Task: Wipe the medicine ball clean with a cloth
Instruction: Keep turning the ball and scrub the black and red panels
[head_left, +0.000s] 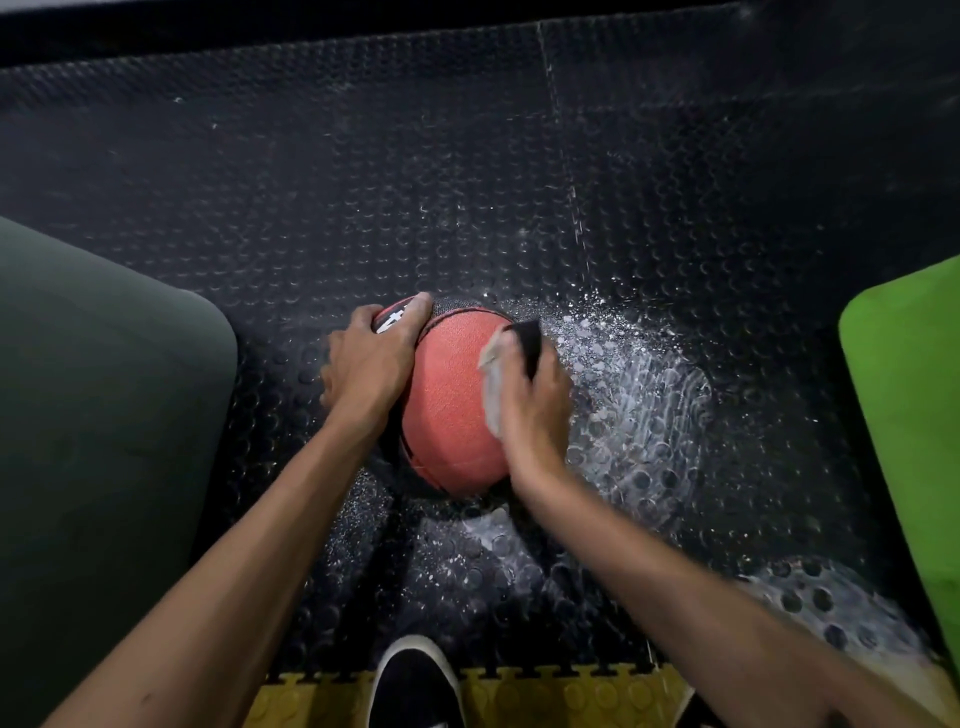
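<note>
Medicine ball (452, 400): salmon-red pebbled panels, black seams, black sections with white lettering. Around the ball, floor mat (363, 182): black, raised-disc pattern, white streaks and speckles right of the ball. Cloth (493, 384) on the ball: pale grey-white. Left of the ball, dark green pad (104, 415); right, bright green pad (909, 415). Below the ball, yellow interlocking edge strip (571, 696); black shoe (415, 686), white rim.

Floor (415, 171): black rubber mat with raised round studs, seams visible, wet splashes and white droplets spread right of centre. Red-and-black medicine ball (452, 400) sits directly on it mid-frame; dark green mat (104, 415) lies at left edge, bright green mat (914, 415) at right edge. Yellow interlocking tiles (571, 696) border the near side, a black shoe (415, 686) planted across that join.
</note>
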